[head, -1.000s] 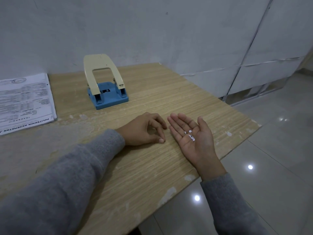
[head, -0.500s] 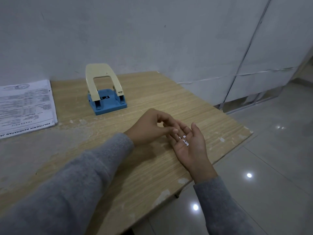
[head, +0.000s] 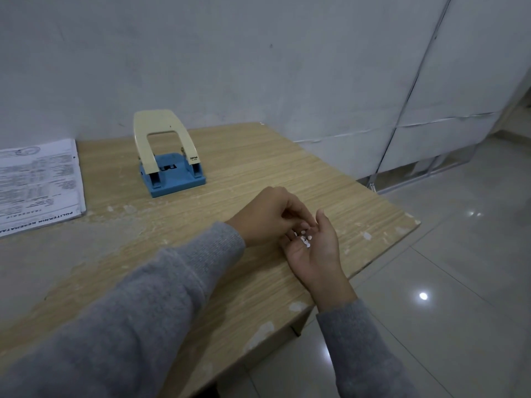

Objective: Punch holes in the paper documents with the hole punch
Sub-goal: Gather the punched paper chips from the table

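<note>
A hole punch with a cream lever and a blue base stands at the back of the wooden table, its lever raised. A stack of printed paper documents lies at the table's left edge, apart from the punch. My right hand rests palm up near the table's right edge, with several small white paper dots in its palm. My left hand lies over the right hand's fingers. Its fingers are curled and its fingertips are together above the dots. Nothing shows between those fingertips.
A grey wall runs behind the table. The table's right edge drops to a glossy tiled floor. White panels stand against the wall at the right. The tabletop has worn, chipped patches.
My left hand has left the tabletop and moved right onto my right hand's fingers. My right hand has tilted slightly and still carries the dots. The view has shifted a little.
</note>
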